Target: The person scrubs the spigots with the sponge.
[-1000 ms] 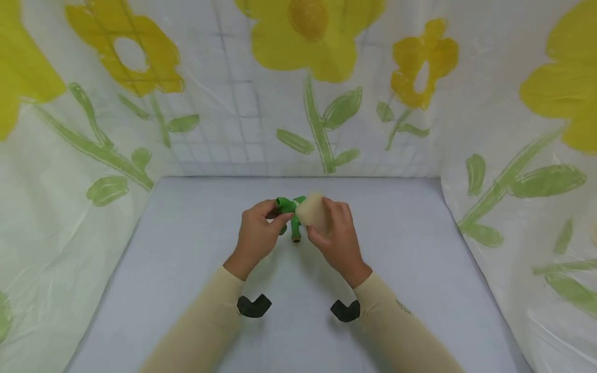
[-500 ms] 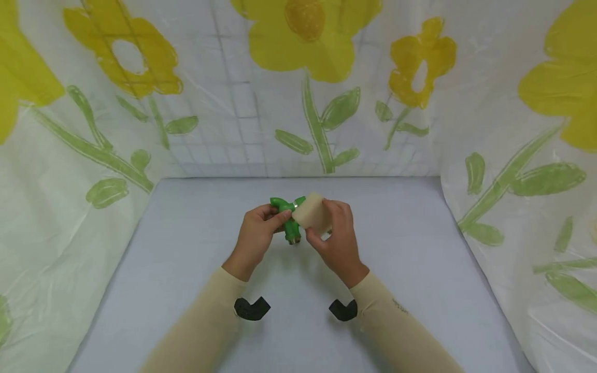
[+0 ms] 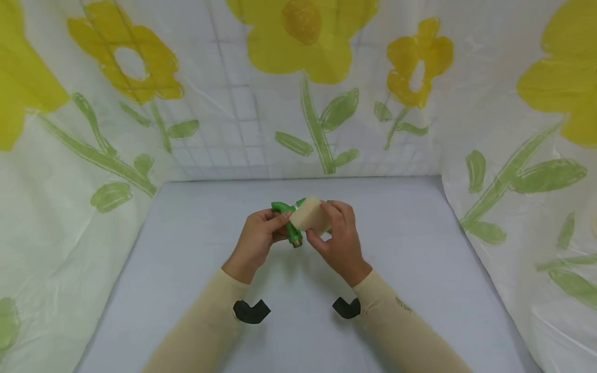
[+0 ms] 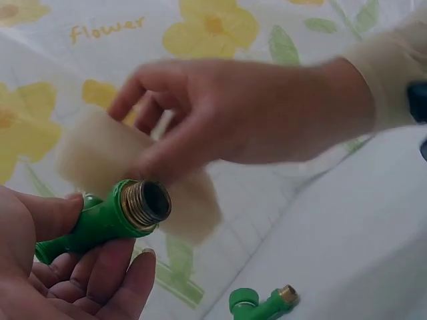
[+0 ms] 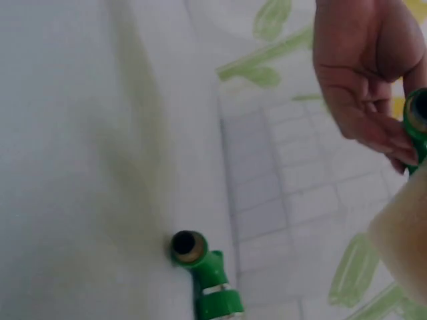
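Note:
My left hand (image 3: 254,238) holds a green tap (image 4: 100,225) between thumb and fingers, raised above the table. Its brass threaded end points toward the camera in the left wrist view. Opposite it, my right hand (image 3: 344,238) grips a cream sponge (image 3: 310,215) by thumb and fingers. The sponge overlaps the tap in the head view and hides part of its body. In the left wrist view, the sponge lies right behind the threaded end. A second green tap (image 5: 210,280) lies on the table beyond the hands, mostly hidden by the sponge and right hand in the head view.
A pale table (image 3: 186,290) spreads beneath both arms. White curtains (image 3: 224,114) printed with yellow flowers enclose it at the back and sides. Dark curved pieces, such as the left one (image 3: 252,312), stick out from the inner side of each sleeve.
The tap has turned in my left hand, its spout and threaded end now at a different angle. The sponge has shifted slightly left and down against the tap, with my right hand still gripping it.

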`<action>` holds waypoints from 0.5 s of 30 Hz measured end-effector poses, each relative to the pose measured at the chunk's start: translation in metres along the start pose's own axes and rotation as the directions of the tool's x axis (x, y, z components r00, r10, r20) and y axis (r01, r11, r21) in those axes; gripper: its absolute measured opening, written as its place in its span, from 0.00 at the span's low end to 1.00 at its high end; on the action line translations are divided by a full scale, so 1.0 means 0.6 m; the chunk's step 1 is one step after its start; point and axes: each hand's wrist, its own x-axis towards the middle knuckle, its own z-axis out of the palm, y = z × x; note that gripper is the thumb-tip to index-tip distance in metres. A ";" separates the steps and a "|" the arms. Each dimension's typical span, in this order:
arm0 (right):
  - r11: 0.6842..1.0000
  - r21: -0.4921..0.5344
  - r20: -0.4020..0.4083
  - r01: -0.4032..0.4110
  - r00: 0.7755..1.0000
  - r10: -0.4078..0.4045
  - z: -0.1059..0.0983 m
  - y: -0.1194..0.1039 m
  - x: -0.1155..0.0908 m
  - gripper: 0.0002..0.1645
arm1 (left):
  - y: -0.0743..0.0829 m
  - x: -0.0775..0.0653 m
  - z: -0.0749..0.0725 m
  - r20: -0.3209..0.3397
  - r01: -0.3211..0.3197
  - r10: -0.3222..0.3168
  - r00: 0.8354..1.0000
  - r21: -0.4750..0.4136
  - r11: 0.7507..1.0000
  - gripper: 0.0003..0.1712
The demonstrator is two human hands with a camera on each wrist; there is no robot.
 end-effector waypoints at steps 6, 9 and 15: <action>1.000 -0.015 0.011 0.016 1.000 -0.016 -0.003 0.000 0.004 0.39 | 0.009 0.000 0.001 -0.011 -0.052 0.052 0.999 -0.009 0.999 0.07; 0.999 -0.037 0.019 0.006 1.000 -0.005 -0.004 0.001 -0.001 0.40 | 0.012 0.001 0.000 0.006 -0.057 0.057 0.998 -0.039 0.998 0.08; 1.000 0.016 -0.024 0.025 0.999 -0.024 -0.008 -0.012 0.012 0.37 | 0.007 -0.004 0.004 0.006 -0.062 0.061 0.998 0.090 0.994 0.07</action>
